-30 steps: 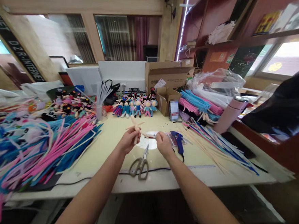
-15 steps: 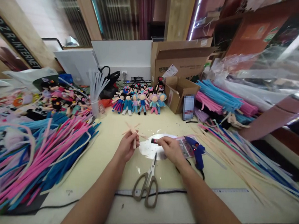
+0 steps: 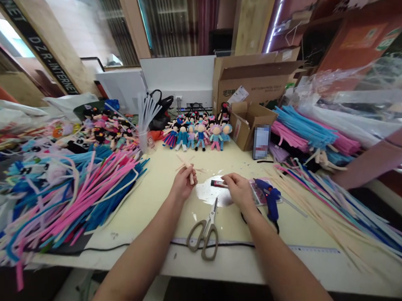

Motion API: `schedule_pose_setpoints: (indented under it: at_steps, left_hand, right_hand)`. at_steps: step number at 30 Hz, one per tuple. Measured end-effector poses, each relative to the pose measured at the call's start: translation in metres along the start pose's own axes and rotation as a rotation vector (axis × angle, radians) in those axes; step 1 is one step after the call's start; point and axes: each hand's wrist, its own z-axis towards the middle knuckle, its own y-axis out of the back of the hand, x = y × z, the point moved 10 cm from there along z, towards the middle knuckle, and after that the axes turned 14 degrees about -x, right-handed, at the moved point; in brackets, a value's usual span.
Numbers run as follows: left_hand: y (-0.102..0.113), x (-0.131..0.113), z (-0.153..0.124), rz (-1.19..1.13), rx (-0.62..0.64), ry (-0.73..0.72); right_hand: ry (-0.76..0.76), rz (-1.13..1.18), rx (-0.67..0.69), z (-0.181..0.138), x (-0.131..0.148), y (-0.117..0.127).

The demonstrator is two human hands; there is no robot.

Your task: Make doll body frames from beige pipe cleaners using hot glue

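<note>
My left hand (image 3: 182,184) is closed around a small bundle of beige pipe cleaners (image 3: 191,177), whose thin ends stick out past the fingers. Opposite it, my right hand (image 3: 240,191) pinches a short dark tube (image 3: 217,183) with a reddish band; its exact kind is unclear. The tube points toward my left hand, with a gap between them. Below both hands lie grey-handled scissors (image 3: 204,235), tips pointing away from me. A white round sheet (image 3: 206,194) lies under the tube, with small scraps about it. Right of my right hand rests a blue glue gun (image 3: 269,199).
Pink and blue pipe cleaners (image 3: 81,192) heap on the left. Finished dolls (image 3: 200,134) stand at the back beside cardboard boxes (image 3: 247,121) and a phone (image 3: 261,142). More pipe cleaners (image 3: 306,128) lie right. A ruler (image 3: 304,249) and black cable (image 3: 111,249) run along the front.
The view has shifted, so the whole table sits further right and slightly higher. More of the dark tube shows beyond my right fingers. Both hands keep their holds.
</note>
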Motion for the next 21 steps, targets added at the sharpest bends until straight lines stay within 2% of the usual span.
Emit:
schedule_pose_setpoints:
  at_steps: [3,6,9,12,14,16,18,19,21]
  left_hand:
    - [0.007,0.003,0.007,-0.008,-0.005,0.012]
    - [0.008,0.002,0.008,-0.002,0.011,0.01]
    - [0.008,0.005,0.005,0.014,0.012,0.024]
    - [0.008,0.01,0.003,0.032,0.02,0.031]
    - [0.01,0.011,0.005,0.024,0.019,0.032]
    - [0.014,0.012,0.009,0.005,-0.003,0.044]
    - [0.017,0.013,0.013,-0.008,-0.024,0.065]
    - [0.018,0.014,0.015,-0.009,-0.033,0.073]
    - [0.018,0.015,0.017,0.001,-0.037,0.08]
  right_hand:
    - [0.077,0.023,0.009,-0.003,0.039,-0.006]
    - [0.222,0.026,-0.06,0.015,0.102,-0.012]
    - [0.389,-0.133,-0.248,0.063,0.163,-0.011]
    - [0.436,-0.424,-0.41,0.133,0.193,-0.005]
    - [0.396,-0.608,-0.459,0.181,0.189,0.001]
    - [0.351,-0.668,-0.446,0.222,0.171,0.008]
    - [0.298,-0.729,-0.4,0.253,0.145,0.014]
    - [0.272,-0.791,-0.33,0.264,0.13,0.012]
    - [0.3,-0.801,-0.233,0.277,0.115,0.007]
